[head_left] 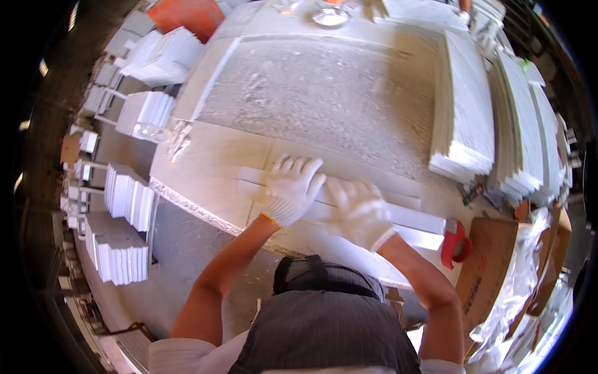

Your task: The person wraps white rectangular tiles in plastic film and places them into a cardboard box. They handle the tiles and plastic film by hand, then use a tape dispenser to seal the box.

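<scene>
My left hand [291, 188], in a white knit glove with a yellow cuff edge, lies on a long white strip [251, 175] with its fingers outstretched. Just right of it is my right hand [358, 210], gloved the same way and over the strips; motion smears its fingers, so their grip cannot be made out. From under the right hand a thick white bar [416, 218] runs out to the right along the table's near side. Near that bar's right end stands a red tape dispenser [455, 245].
The dusty worktable [215, 140] bears a tall stack of white panels [462, 103] at right. A cardboard box [489, 252] with clear plastic wrap [501, 305] stands beside it. More white stacks [128, 196] line the left. A silver bowl [331, 17] sits at the far side.
</scene>
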A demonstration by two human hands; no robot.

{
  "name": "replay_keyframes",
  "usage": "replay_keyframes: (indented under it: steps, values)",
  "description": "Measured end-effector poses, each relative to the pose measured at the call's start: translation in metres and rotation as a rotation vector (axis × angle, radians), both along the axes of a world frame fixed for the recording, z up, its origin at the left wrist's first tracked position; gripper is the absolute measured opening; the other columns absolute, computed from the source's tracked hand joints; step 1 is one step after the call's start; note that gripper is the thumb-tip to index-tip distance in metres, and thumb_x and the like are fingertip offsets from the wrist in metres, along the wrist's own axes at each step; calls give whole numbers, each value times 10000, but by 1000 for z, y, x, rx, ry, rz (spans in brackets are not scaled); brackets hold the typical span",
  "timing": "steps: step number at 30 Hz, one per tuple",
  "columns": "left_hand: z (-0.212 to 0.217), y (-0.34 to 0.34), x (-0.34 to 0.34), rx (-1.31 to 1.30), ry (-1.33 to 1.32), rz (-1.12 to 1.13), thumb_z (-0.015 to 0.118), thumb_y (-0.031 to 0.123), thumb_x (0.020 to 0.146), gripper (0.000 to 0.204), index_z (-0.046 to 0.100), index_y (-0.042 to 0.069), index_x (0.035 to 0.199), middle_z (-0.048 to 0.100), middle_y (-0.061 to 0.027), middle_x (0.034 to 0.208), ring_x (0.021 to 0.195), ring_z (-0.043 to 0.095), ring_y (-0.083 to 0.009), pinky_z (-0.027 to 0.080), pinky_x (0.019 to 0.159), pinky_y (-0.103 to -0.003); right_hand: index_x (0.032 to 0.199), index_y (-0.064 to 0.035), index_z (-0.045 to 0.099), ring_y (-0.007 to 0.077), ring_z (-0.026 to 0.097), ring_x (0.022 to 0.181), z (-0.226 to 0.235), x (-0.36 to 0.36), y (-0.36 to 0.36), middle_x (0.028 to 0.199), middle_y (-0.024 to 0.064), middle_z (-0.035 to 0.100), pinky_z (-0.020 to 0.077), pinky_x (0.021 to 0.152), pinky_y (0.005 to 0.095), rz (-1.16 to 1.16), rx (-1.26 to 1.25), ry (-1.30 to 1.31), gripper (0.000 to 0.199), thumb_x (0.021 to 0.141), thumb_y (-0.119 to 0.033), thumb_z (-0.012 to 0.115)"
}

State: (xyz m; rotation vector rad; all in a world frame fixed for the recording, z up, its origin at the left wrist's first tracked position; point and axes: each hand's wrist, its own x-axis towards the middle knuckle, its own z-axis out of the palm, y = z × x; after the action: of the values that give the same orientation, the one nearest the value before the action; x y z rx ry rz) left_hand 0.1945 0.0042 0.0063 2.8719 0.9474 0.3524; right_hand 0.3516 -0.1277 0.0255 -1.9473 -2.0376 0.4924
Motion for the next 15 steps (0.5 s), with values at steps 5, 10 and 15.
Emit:
replay_keyframes:
  steps: [5, 10, 15]
  values:
    - [-5, 30, -50, 238, 45, 326, 563, 382, 965, 423, 574, 119, 1296, 595, -161, 1294, 1225, 541, -359, 391, 1048, -548, 1377, -59, 514, 388, 607, 1031, -12, 82, -90, 1141, 182, 625, 485, 917, 519, -62, 46, -287, 1095, 567, -758, 744]
    - [-12, 44, -67, -32, -132, 618, 541, 468, 965, 548, 515, 111, 1379, 538, -196, 1383, 1224, 552, -381, 441, 1013, -484, 1395, -60, 493, 417, 588, 1059, -7, 108, -131, 1204, 196, 606, 468, 958, 526, -142, 77, -229, 1140, 517, -721, 796]
    - [12, 47, -66, -335, 33, 619, 525, 491, 963, 574, 512, 100, 1382, 552, -197, 1357, 1141, 600, -386, 494, 936, -446, 1420, -64, 443, 423, 550, 1081, 2, 103, -123, 1223, 198, 580, 438, 973, 526, -184, -48, -177, 1137, 519, -603, 878]
